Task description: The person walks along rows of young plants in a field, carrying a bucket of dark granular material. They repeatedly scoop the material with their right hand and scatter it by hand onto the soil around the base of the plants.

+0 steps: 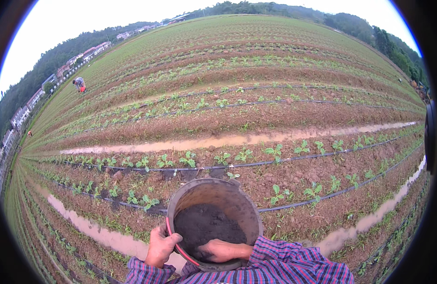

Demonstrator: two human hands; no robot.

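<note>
A round bucket (252,209) with a worn rim is held close against the body, tilted so that its inside shows. Dark, crumbly material (208,225), like soil or fertilizer, covers its bottom. My left hand (161,246) grips the rim at the bucket's left side, by a pink-red strip (186,254), with the thumb over the edge. Inside the bucket, my right hand (220,250) reaches into the dark material; its fingertips are sunk in it, so whether they hold any is hidden. Striped sleeves cover both forearms.
Beyond the bucket run rows of leafy seedlings (274,152) and black drip lines (239,165) on raised soil beds. Muddy water stands in a furrow (204,142) ahead and in others at lower left and right. A person (78,84) bends over with a red item far left.
</note>
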